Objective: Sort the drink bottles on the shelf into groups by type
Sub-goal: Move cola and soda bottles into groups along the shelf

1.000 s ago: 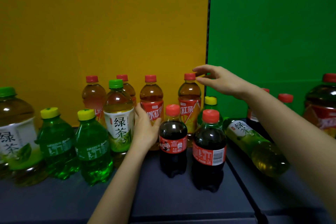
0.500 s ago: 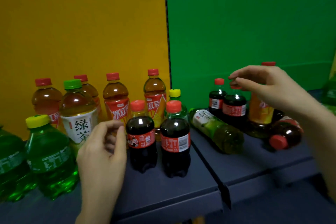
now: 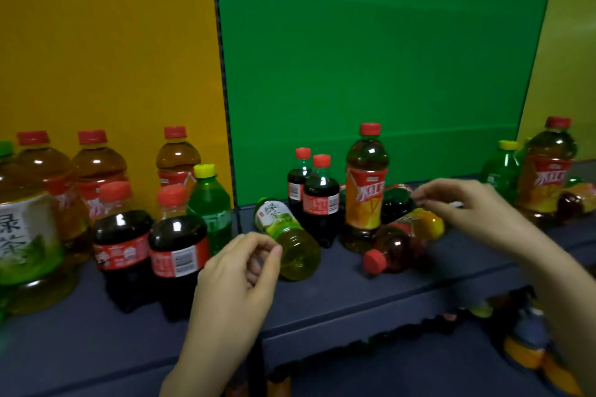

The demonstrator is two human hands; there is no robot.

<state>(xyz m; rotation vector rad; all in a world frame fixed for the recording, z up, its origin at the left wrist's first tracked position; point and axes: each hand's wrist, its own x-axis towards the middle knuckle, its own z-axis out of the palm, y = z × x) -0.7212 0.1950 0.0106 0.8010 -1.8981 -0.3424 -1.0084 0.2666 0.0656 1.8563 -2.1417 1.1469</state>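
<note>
The lying green tea bottle (image 3: 288, 240) serves as the landmark: it rests on its side on the dark shelf (image 3: 338, 296), in front of the green back panel (image 3: 371, 74), cap end toward the panel and base toward the camera.

Just in front of its base, the left hand (image 3: 240, 271) hovers with fingers loosely curled and thumb close to the forefinger — empty, gripping nothing. Whether a fingertip touches the bottle's base cannot be told.

To the right of the lying bottle stand two small cola bottles (image 3: 317, 200), close together, and beside them an upright iced tea bottle (image 3: 366, 190) with a red cap. Further right, a red-capped bottle (image 3: 392, 250) lies on its side, with more toppled bottles behind it. The right hand (image 3: 467, 206) hovers above that pile, fingers bent and slightly spread, holding nothing.

Left of the lying bottle, before the yellow back panel (image 3: 106, 42), stand two larger cola bottles (image 3: 151, 245), a green soda bottle (image 3: 209, 206) with a yellow cap, several iced tea bottles (image 3: 96, 171) behind, and a big green tea bottle (image 3: 29, 235) at the far left.

Far right of the landmark — another large iced tea bottle (image 3: 548, 171) and a second green soda bottle (image 3: 501, 174).
</note>
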